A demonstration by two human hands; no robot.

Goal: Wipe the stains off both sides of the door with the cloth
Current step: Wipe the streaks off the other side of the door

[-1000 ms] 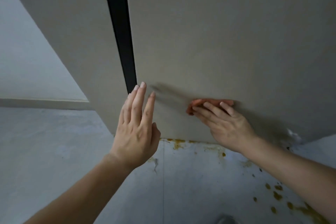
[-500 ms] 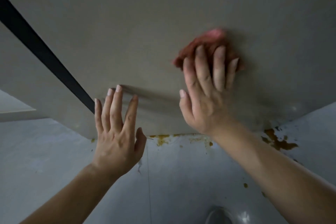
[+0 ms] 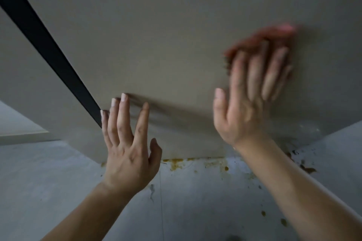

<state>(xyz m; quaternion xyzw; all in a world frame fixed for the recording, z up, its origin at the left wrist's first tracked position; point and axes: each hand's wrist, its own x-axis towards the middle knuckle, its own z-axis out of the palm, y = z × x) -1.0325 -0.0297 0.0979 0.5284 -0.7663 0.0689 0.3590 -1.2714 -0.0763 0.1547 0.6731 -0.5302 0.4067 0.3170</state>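
A grey-beige door (image 3: 176,35) fills the upper view, with a black edge strip (image 3: 45,45) running diagonally at the left. My right hand (image 3: 248,100) presses a reddish cloth (image 3: 270,35) flat against the door with straight fingers; hand and cloth are motion-blurred. The cloth shows above and left of the fingertips. My left hand (image 3: 127,143) is spread with straight fingers, its fingertips touching the door near the black strip's lower end. No stain shows on the door face around the cloth.
Yellow-brown splashes (image 3: 176,162) lie on the grey floor along the door's bottom edge, and darker spots (image 3: 307,168) sit at the right. A pale wall with a skirting (image 3: 21,135) is at the left.
My right hand has slid the cloth to the right across the door, after lifting it from near the bottom a second ago. The left hand stays planted near the strip.
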